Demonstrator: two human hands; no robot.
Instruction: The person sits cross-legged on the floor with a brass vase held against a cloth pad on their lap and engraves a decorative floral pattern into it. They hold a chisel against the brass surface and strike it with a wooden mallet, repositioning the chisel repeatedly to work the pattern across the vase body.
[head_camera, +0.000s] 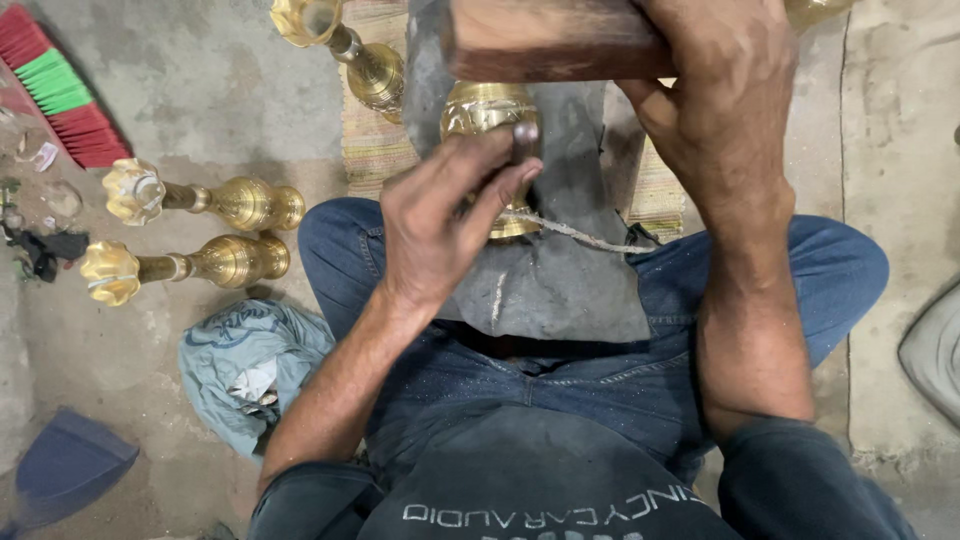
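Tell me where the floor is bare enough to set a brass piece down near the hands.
Bare concrete lies upper left between the red-green brush and the woven mat, and right of the right hand. Crowded: the two lying brass stands, the blue cloth, and the lap under the left hand.

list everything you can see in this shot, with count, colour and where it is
brass piece: 1, gold, centre top, on the grey cloth
wooden block: 1, brown, top centre, above the brass piece
grey cloth: 1, grey, over the lap
cord: 1, pale, lying across the grey cloth
brass stands: 3 whole ones, gold, two lying at left on the floor, one at top
woven mat: 1, striped tan, top centre
brush: 1, red and green, top left
blue rag: 1, light blue, lower left
floor: grey concrete
left hand: on the brass piece
right hand: grips the wooden block
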